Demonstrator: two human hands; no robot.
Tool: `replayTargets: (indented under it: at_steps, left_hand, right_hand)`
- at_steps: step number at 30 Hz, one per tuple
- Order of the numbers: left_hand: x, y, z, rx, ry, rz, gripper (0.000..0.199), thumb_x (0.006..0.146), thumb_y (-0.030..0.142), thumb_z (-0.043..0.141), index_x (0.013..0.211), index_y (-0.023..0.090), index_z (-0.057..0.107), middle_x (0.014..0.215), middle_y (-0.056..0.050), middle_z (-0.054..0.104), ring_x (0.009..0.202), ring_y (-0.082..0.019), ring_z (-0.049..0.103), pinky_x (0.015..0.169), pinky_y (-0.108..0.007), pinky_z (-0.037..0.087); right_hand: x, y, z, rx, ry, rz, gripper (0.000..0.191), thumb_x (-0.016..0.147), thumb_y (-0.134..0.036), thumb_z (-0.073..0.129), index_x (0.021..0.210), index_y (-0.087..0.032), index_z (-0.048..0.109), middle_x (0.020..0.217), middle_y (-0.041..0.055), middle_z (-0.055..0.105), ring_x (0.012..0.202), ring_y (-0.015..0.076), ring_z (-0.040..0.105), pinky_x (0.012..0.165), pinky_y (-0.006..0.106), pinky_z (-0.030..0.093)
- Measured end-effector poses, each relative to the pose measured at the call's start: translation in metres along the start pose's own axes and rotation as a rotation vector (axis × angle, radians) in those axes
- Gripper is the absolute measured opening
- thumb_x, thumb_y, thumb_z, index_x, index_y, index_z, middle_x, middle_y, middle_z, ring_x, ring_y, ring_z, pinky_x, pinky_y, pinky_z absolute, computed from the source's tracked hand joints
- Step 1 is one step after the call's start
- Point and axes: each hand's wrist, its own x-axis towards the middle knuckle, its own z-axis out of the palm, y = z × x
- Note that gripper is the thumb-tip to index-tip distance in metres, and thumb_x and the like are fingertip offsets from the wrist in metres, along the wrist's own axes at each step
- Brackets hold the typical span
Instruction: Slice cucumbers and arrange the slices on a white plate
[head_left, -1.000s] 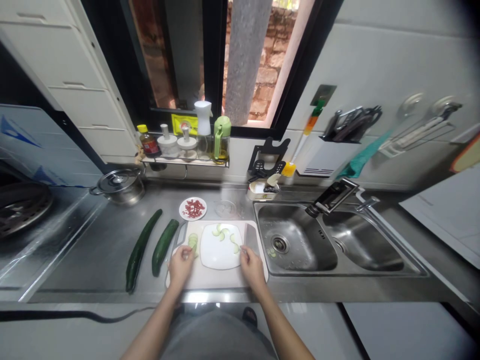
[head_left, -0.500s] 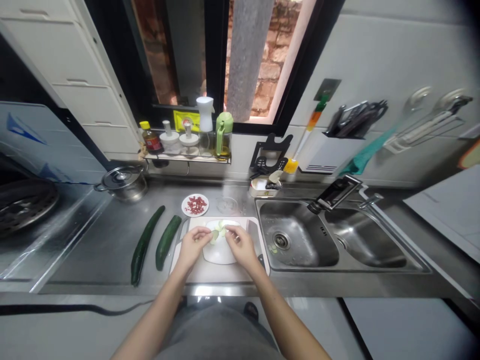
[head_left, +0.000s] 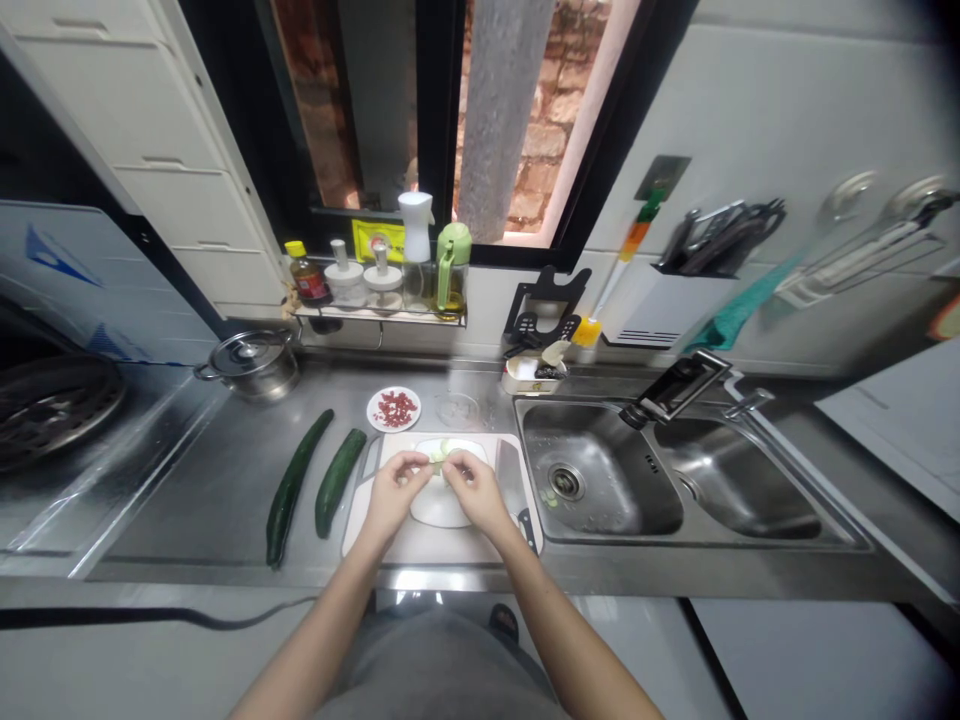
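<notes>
My left hand (head_left: 399,485) and my right hand (head_left: 474,488) meet over a white plate (head_left: 439,512). The fingertips of both are closed in a pinch on a small pale green cucumber slice (head_left: 438,467). A few more pale slices (head_left: 445,447) lie on the plate just beyond the fingers, partly hidden by them. Under the plate is a light cutting board (head_left: 412,549). A knife with a black handle (head_left: 528,528) lies along the board's right side, beside my right hand. To the left of the board rest two cucumbers, a longer one (head_left: 298,490) and a shorter one (head_left: 340,483).
A small plate (head_left: 373,411) of chopped red pieces sits behind the board, near a clear round dish (head_left: 457,409). On the right is a double sink (head_left: 600,480) with a faucet (head_left: 675,388). A lidded pot (head_left: 251,368) stands back left, below a condiment shelf (head_left: 379,316).
My hands have come closer together, and the right fingertips now meet the left at the slice. The view has shifted slightly, and more of the knife handle shows.
</notes>
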Motion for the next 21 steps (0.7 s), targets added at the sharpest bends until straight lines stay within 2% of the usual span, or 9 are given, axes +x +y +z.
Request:
replayTargets:
  at_steps: [2, 5, 8, 12, 14, 18, 21]
  left_hand:
    - [-0.002, -0.002, -0.002, -0.017, 0.028, -0.021, 0.029, 0.068, 0.04, 0.07, 0.083, 0.016, 0.067, 0.086, -0.006, 0.069, 0.079, -0.017, 0.061, 0.071, -0.026, 0.046]
    - [-0.007, -0.003, -0.003, -0.068, 0.023, -0.133, 0.036, 0.071, 0.048, 0.066, 0.086, 0.015, 0.065, 0.067, -0.003, 0.065, 0.062, -0.013, 0.057, 0.059, -0.023, 0.042]
    - [-0.012, 0.001, -0.002, -0.153, -0.088, -0.302, 0.048, 0.074, 0.055, 0.061, 0.097, 0.013, 0.064, 0.055, 0.0, 0.06, 0.046, -0.009, 0.047, 0.048, -0.02, 0.032]
    - [-0.013, 0.006, 0.0, -0.346, -0.252, -0.5, 0.058, 0.076, 0.057, 0.059, 0.113, 0.013, 0.059, 0.066, -0.004, 0.066, 0.046, -0.007, 0.046, 0.045, -0.017, 0.027]
    - [-0.011, 0.007, 0.001, -0.393, -0.279, -0.521, 0.055, 0.075, 0.055, 0.061, 0.111, 0.014, 0.059, 0.072, -0.005, 0.067, 0.049, -0.006, 0.048, 0.045, -0.016, 0.027]
    - [-0.007, 0.007, 0.002, -0.366, -0.242, -0.456, 0.044, 0.066, 0.043, 0.071, 0.101, 0.016, 0.062, 0.078, -0.003, 0.066, 0.054, -0.006, 0.05, 0.046, -0.016, 0.027]
    - [-0.005, 0.008, 0.002, -0.29, -0.179, -0.394, 0.04, 0.062, 0.038, 0.072, 0.095, 0.016, 0.063, 0.072, 0.0, 0.062, 0.055, -0.007, 0.049, 0.047, -0.016, 0.028]
  right_hand:
    - [0.0, 0.0, -0.001, 0.025, 0.011, 0.019, 0.02, 0.082, -0.035, 0.053, 0.074, -0.019, 0.06, 0.076, 0.0016, 0.063, 0.074, 0.0149, 0.057, 0.07, 0.026, 0.045]
    - [0.001, -0.002, -0.004, 0.051, 0.02, 0.036, 0.02, 0.082, -0.036, 0.054, 0.074, -0.019, 0.059, 0.077, 0.0025, 0.064, 0.074, 0.0149, 0.058, 0.07, 0.026, 0.045]
    - [0.001, -0.003, -0.006, 0.059, 0.007, 0.041, 0.02, 0.082, -0.036, 0.054, 0.073, -0.019, 0.059, 0.075, 0.002, 0.063, 0.071, 0.0142, 0.057, 0.069, 0.026, 0.045]
    - [0.0, -0.005, -0.008, 0.081, -0.048, 0.036, 0.019, 0.081, -0.035, 0.055, 0.073, -0.019, 0.059, 0.072, 0.0004, 0.061, 0.069, 0.0135, 0.055, 0.067, 0.025, 0.044]
    - [-0.002, -0.006, -0.009, 0.091, -0.087, 0.034, 0.018, 0.081, -0.035, 0.056, 0.073, -0.019, 0.059, 0.069, -0.0005, 0.059, 0.067, 0.0132, 0.055, 0.066, 0.025, 0.043]
    - [-0.004, -0.006, -0.012, 0.057, -0.121, 0.003, 0.016, 0.08, -0.033, 0.057, 0.074, -0.019, 0.06, 0.071, -0.0002, 0.06, 0.068, 0.013, 0.054, 0.066, 0.025, 0.043]
    - [-0.005, -0.005, -0.015, 0.036, -0.115, -0.012, 0.014, 0.079, -0.032, 0.058, 0.075, -0.019, 0.061, 0.072, 0.0003, 0.061, 0.069, 0.0129, 0.054, 0.066, 0.025, 0.043]
